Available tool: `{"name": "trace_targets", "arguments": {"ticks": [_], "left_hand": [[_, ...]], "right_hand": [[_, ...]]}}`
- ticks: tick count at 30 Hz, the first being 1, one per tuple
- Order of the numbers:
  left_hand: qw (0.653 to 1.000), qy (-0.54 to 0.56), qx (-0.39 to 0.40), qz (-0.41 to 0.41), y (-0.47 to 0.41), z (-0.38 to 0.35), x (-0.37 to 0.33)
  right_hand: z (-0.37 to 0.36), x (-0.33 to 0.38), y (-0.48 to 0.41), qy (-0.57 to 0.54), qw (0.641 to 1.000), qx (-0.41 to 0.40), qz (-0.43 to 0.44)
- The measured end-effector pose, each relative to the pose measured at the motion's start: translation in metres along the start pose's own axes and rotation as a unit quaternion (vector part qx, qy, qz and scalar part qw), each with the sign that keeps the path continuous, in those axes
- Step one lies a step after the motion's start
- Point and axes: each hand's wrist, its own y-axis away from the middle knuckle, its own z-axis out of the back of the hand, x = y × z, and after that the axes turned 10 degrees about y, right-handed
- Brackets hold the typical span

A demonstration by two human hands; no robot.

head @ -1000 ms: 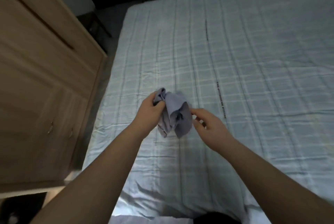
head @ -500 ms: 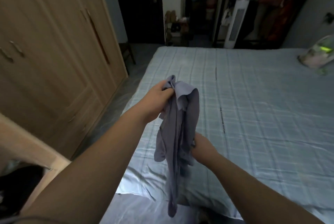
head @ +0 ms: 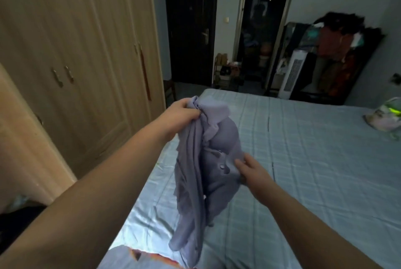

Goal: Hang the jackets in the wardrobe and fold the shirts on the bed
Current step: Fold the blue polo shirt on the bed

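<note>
Shirt [head: 208, 171], lavender-blue with a collar and small buttons, hangs bunched in the air over the near left part of the bed [head: 314, 160]. None of it lies flat yet; its lowest folds dangle close to the sheet at the near edge.

Left hand [head: 182, 117]: closed tight on the gathered fabric at the collar end, carrying the weight. Right hand [head: 249, 169]: fingers partly curled, thumb and fingertips pinching or feeling along the buttoned front at mid-height. I judge it a light grip rather than a full clasp.

Step in hand, as I read it: shaking the shirt out to find its shape before folding.

To do it well, I would:
- work the left hand from the bunch to one shoulder seam;
- run the right hand up to the other shoulder;
- let the body drop straight;
- lay it front-down on the open checked sheet with sleeves spread.

Plenty of clear bed to the right. The fabric is thin and clings in twists, so a shake should help.

Wardrobe [head: 76, 52] stands to the left, doors closed.

Writing: none readable. No brand or tag visible on the shirt. A thin dark line on the sheet could be print, but it is too small to tell.
</note>
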Motion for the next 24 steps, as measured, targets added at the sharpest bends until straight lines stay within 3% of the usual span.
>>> {"name": "trace_targets", "arguments": {"ticks": [4,7,10,13,15,17,19,22,24], "left_hand": [[0.997,-0.077,-0.013,0.018,0.005,0.022,-0.016],[0.991,-0.128,0.008,0.038,0.006,0.030,-0.031],[0.989,-0.128,0.034,0.063,0.006,0.036,-0.043],[0.989,-0.035,0.098,0.102,0.000,0.043,-0.050],[0.981,0.033,0.147,0.124,0.000,0.048,-0.058],[0.978,0.045,0.161,0.122,-0.003,0.051,-0.064],[0.988,-0.032,0.121,0.094,-0.011,0.050,-0.068],[0.975,-0.196,0.082,0.066,-0.022,0.047,-0.067],[0.964,-0.249,0.075,0.051,-0.025,0.045,-0.067]], "right_hand": [[0.031,0.053,-0.011,-0.011,0.997,-0.074,0.019],[0.045,0.092,-0.023,-0.042,0.996,-0.066,-0.031],[0.064,0.122,-0.027,-0.099,0.989,0.018,-0.108],[0.089,0.148,-0.021,-0.113,0.975,0.184,-0.049],[0.098,0.160,-0.020,-0.049,0.971,0.235,-0.007],[0.098,0.166,-0.021,0.060,0.983,0.175,0.009],[0.096,0.172,-0.020,0.176,0.980,0.083,0.045],[0.096,0.178,-0.017,0.317,0.945,-0.021,0.072],[0.096,0.182,-0.014,0.363,0.926,-0.071,0.076]]}}
